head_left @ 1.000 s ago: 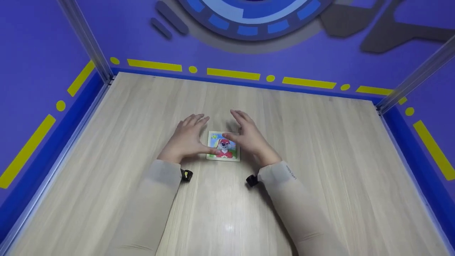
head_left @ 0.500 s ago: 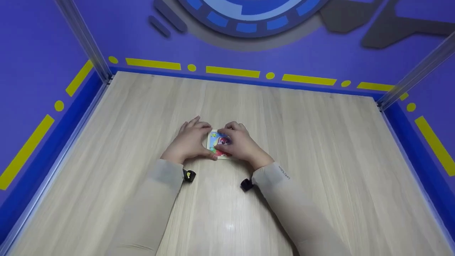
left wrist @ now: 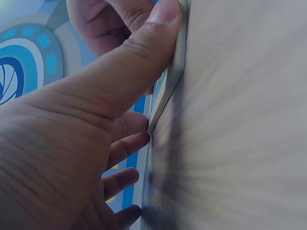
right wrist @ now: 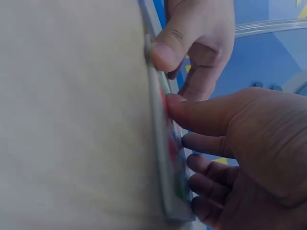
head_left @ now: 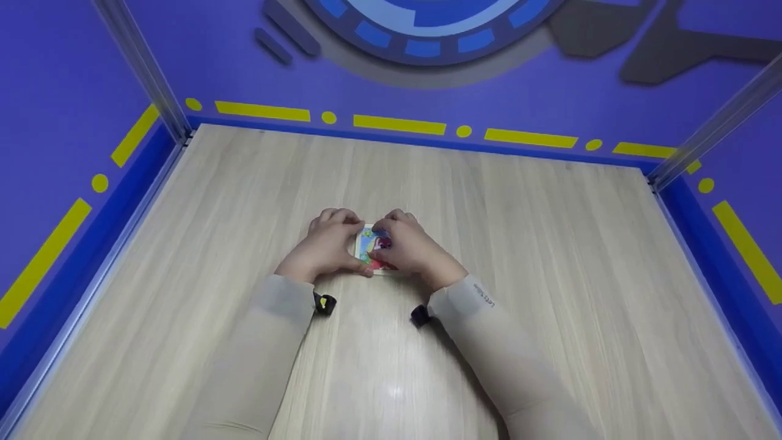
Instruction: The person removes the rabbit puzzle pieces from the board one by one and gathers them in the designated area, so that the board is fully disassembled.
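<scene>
That little board (head_left: pixel 365 241) is sitting on the table (head_left: pixel 519 256) at the centre of the frame, with the left hand (head_left: pixel 327 244) gripping it by the left side and the right hand (head_left: pixel 412 245) curled over the other half, though I honestly can't tell if that one's pinching anything. Looks light, stiff and kinda smooth, so I'd go for the edges, not the face.

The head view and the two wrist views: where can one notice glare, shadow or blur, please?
Head view: a small glare spot on the table, a shadow along the right sleeve's inner side; left wrist view: streaky tabletop, dark shadow beside the picture board; right wrist view: soft, blurred board edge and tabletop.
</scene>
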Motion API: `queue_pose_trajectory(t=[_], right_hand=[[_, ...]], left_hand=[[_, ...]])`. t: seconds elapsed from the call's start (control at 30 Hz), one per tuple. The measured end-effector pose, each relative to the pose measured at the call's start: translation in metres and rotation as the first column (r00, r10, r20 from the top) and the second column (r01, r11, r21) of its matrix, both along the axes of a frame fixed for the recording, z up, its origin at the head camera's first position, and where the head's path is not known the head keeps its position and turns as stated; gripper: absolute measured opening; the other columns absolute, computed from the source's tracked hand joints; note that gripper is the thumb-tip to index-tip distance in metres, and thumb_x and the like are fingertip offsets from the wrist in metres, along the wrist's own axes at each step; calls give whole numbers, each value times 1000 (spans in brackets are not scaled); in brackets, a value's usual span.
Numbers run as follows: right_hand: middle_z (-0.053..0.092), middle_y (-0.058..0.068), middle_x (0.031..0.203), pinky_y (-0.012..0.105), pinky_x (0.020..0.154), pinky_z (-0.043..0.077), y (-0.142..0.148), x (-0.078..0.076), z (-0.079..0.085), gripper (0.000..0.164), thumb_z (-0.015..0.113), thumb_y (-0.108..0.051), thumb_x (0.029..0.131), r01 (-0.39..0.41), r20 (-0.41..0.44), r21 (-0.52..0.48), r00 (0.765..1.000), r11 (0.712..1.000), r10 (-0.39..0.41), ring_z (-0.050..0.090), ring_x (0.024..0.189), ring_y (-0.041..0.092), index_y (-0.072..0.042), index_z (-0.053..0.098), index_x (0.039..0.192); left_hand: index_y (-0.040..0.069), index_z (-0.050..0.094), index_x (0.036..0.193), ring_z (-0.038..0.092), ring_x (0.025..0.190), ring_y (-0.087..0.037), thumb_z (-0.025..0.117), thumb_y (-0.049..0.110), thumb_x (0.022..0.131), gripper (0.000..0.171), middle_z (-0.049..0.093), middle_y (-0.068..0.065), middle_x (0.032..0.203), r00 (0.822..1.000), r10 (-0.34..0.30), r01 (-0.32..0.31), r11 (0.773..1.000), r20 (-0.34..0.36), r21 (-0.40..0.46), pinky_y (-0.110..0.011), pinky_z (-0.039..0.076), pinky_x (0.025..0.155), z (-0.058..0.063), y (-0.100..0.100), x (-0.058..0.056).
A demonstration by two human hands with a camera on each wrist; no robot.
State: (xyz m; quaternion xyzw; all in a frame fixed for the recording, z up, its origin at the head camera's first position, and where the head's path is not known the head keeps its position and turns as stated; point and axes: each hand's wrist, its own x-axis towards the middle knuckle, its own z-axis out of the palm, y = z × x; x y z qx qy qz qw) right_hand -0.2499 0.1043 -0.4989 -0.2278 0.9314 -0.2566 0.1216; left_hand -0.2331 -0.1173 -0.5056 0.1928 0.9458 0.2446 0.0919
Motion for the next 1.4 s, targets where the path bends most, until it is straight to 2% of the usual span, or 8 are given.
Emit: queue_pose_trajectory(t=[0.2, 0.33, 0.53, 0.97, 1.07, 1.27, 1.4], right_hand=[[57, 18, 153, 54, 124, 48, -5, -6, 8, 57, 87, -27, 98, 19, 96, 25, 995, 1000, -21, 53, 142, 37, -3, 66, 146], [57, 17, 153, 55, 122, 49, -4, -5, 9, 57, 88, -27, 98, 42, 132, 37, 990, 998, -46, 54, 140, 37, -4, 65, 145], [58, 16, 150, 56, 122, 47, -3, -6, 9, 57, 89, -26, 96, 70, 128, 14, 989, 997, -72, 55, 138, 37, -4, 65, 143], [59, 13, 152, 59, 124, 42, -6, -6, 6, 57, 87, -26, 98, 54, 121, 3, 991, 999, -54, 55, 141, 36, -10, 66, 148], [60, 14, 149, 60, 123, 43, -6, -7, 6, 57, 88, -25, 97, 50, 114, -8, 992, 999, -49, 58, 136, 36, -8, 67, 147], [69, 11, 126, 60, 116, 46, -7, -8, 3, 53, 89, -20, 96, 46, 123, -57, 992, 997, -39, 66, 114, 29, -6, 68, 142], [70, 11, 126, 53, 109, 53, -7, -9, 1, 54, 90, -17, 96, 49, 147, -94, 988, 994, -35, 67, 112, 27, -4, 67, 143]], left_hand=[[7, 58, 165, 34, 161, -38, 102, 59, 76, 112, 53, -7, 166, 999, 18, -19, 999, 35, 31, -61, 22, 134, 0, 1, 1], [8, 57, 166, 34, 161, -38, 102, 59, 76, 113, 52, -6, 167, 999, 20, -22, 999, 50, 31, -60, 22, 133, 1, 5, 2], [10, 57, 167, 34, 159, -37, 103, 58, 75, 113, 52, -4, 167, 998, 33, -35, 999, 52, 33, -59, 23, 130, 0, 6, -1], [9, 58, 166, 35, 160, -37, 104, 58, 73, 114, 53, -5, 166, 998, 41, -43, 999, 50, 33, -61, 22, 131, 0, 4, 0], [9, 57, 166, 35, 160, -37, 104, 59, 73, 115, 52, -5, 167, 998, 41, -42, 999, 48, 31, -61, 22, 131, 0, 3, 0], [9, 58, 166, 36, 159, -36, 103, 60, 73, 115, 52, -5, 167, 998, 40, -42, 999, 45, 27, -60, 23, 129, -1, 2, 0], [8, 60, 164, 37, 158, -36, 104, 58, 73, 113, 54, -5, 165, 998, 41, -43, 999, 37, 31, -60, 23, 128, -1, 1, 0]])
